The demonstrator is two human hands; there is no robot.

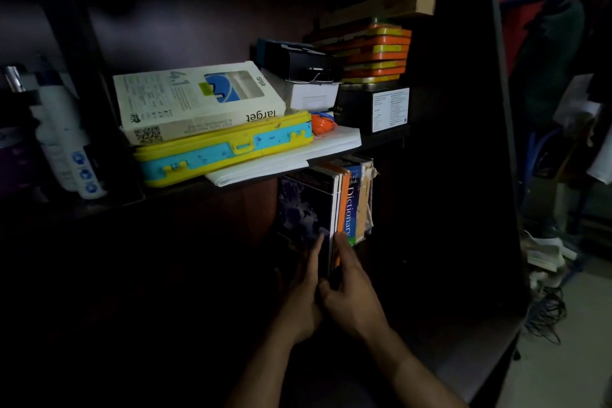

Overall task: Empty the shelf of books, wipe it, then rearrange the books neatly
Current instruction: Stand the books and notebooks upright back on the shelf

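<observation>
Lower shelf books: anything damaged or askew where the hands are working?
Yes. The tan book right of the Dictionary has a torn, frayed spine top. The dark book at the left end leans, with both hands at the books' lower edges.

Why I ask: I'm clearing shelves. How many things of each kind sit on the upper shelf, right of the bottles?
Cardboard boxes: 5 (white "target", small white, open black, black labelled, long brown)
Yellow-and-blue plastic case: 1
Stack of orange-and-yellow tins: 1
White paper pile: 1
Small orange object: 1
Total: 9
</observation>
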